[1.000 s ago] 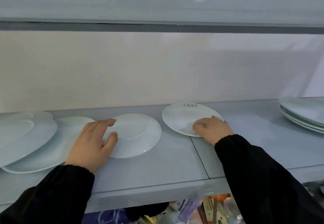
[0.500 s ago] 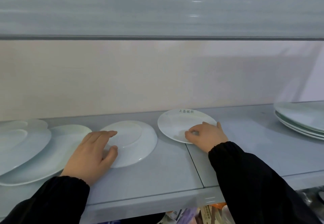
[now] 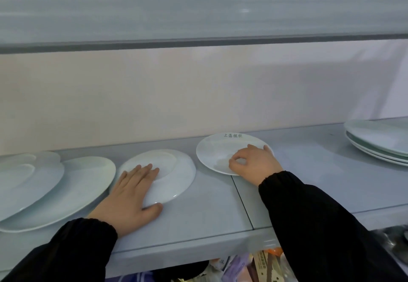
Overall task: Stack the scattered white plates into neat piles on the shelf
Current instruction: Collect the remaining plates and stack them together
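A stack of plates (image 3: 379,142) at the far right and overlapping plates (image 3: 66,189) at the left are cut off by the frame edges. The goods (image 3: 254,264) below are too blurred to identify. On the pale grey shelf (image 3: 209,211), against a cream wall (image 3: 198,91), the left hand (image 3: 130,195) lies flat, fingers straight, on an upturned white plate (image 3: 172,178). The right hand (image 3: 254,162) curls its fingers onto the near rim of a white lettered plate (image 3: 218,151).

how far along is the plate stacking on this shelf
Done: one neat pile of plates sits at the far right of the shelf. In hand: the left hand lies flat on the middle plate, and the right hand has a curled grip on the printed plate. Left: both single plates lie apart, unstacked, and the left plates only overlap loosely.
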A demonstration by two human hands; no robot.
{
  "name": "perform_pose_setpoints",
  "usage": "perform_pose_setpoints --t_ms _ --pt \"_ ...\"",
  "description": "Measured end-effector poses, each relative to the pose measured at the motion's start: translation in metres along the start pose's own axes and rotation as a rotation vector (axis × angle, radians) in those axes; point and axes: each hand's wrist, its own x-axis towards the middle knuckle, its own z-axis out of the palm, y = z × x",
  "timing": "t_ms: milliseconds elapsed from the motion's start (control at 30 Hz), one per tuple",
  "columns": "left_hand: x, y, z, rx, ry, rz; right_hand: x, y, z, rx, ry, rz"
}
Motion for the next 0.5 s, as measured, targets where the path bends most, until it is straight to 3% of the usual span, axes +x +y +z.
perform_pose_setpoints --t_ms 500 --pt "-0.054 0.042 -0.018 0.003 -0.023 0.016 -0.008 -0.008 -0.007 0.059 0.026 -0.022"
